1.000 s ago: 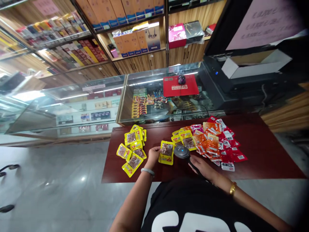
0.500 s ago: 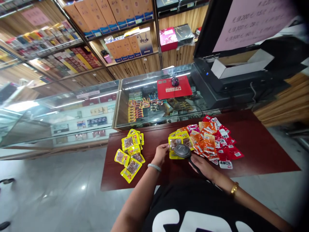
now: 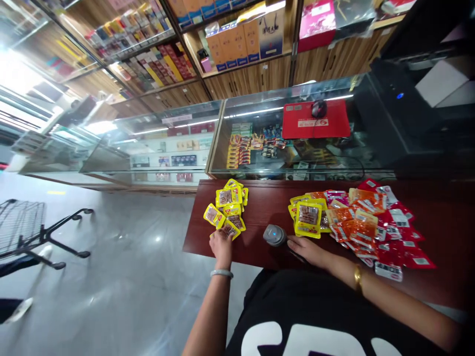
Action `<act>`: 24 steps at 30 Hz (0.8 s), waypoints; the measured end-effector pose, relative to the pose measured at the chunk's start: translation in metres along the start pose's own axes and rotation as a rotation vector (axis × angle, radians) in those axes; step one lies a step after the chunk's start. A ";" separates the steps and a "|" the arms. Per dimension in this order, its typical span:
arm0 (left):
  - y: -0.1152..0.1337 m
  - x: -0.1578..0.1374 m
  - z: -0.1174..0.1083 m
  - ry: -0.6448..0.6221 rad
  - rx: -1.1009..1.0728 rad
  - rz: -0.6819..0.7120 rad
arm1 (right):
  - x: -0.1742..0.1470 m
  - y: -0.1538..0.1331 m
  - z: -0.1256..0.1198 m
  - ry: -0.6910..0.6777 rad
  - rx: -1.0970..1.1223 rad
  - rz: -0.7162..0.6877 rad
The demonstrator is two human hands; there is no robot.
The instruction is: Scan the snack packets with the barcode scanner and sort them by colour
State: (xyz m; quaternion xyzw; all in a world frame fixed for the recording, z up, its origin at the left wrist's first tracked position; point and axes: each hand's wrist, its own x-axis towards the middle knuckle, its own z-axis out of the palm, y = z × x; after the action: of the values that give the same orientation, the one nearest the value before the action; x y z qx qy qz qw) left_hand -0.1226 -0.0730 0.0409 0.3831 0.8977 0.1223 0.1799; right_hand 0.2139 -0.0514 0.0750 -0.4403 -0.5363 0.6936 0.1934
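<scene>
At the near end of a loose pile of yellow snack packets (image 3: pixel 228 197) on the left of the dark red board, my left hand (image 3: pixel 221 245) has its fingers closed on the nearest yellow packet (image 3: pixel 230 229), covering part of it. My right hand (image 3: pixel 309 250) grips the handle of a grey barcode scanner (image 3: pixel 274 235), held low over the middle of the board. Beyond the scanner, to the right, a second group of yellow packets has one packet (image 3: pixel 308 219) flat on top. Orange packets (image 3: pixel 356 230) and red packets (image 3: pixel 403 237) overlap farther right.
Behind the board (image 3: pixel 260 212) stands a glass display counter (image 3: pixel 252 106) bearing a red mat (image 3: pixel 297 126) and a computer mouse (image 3: pixel 318 108). A black machine (image 3: pixel 389 133) is at right. Shopping cart (image 3: pixel 25 232) and another person's foot (image 3: pixel 20 310) are at far left.
My left hand has let go of a yellow packet at the middle group and moved left onto the left pile. The scanner has moved off that packet. The view has shifted.
</scene>
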 end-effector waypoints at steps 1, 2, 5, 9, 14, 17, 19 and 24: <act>-0.010 0.004 -0.005 0.034 0.068 -0.027 | 0.004 0.000 0.003 -0.022 -0.017 0.004; -0.017 0.008 -0.008 0.038 0.117 -0.043 | 0.007 0.000 0.006 -0.042 -0.037 0.010; -0.027 0.017 -0.012 -0.048 0.217 -0.031 | 0.009 0.001 0.013 -0.092 -0.081 0.030; -0.027 0.012 -0.007 -0.166 0.274 -0.020 | 0.004 0.003 0.014 -0.090 -0.089 0.041; -0.017 -0.015 0.020 -0.380 0.007 -0.031 | -0.003 0.009 0.010 -0.058 -0.091 0.044; -0.001 -0.029 0.044 -0.433 -0.315 -0.023 | -0.008 0.007 0.007 -0.051 -0.075 0.049; 0.012 -0.034 0.057 -0.482 -0.537 -0.039 | -0.013 0.005 0.005 -0.037 -0.054 0.045; 0.038 -0.034 0.073 -0.493 -0.625 0.014 | -0.026 0.005 -0.001 0.065 0.017 0.062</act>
State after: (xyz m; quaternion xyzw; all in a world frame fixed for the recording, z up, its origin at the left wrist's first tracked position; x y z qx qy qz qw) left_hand -0.0452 -0.0662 -0.0038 0.3339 0.7446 0.2949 0.4971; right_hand 0.2294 -0.0719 0.0804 -0.4772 -0.5101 0.6891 0.1929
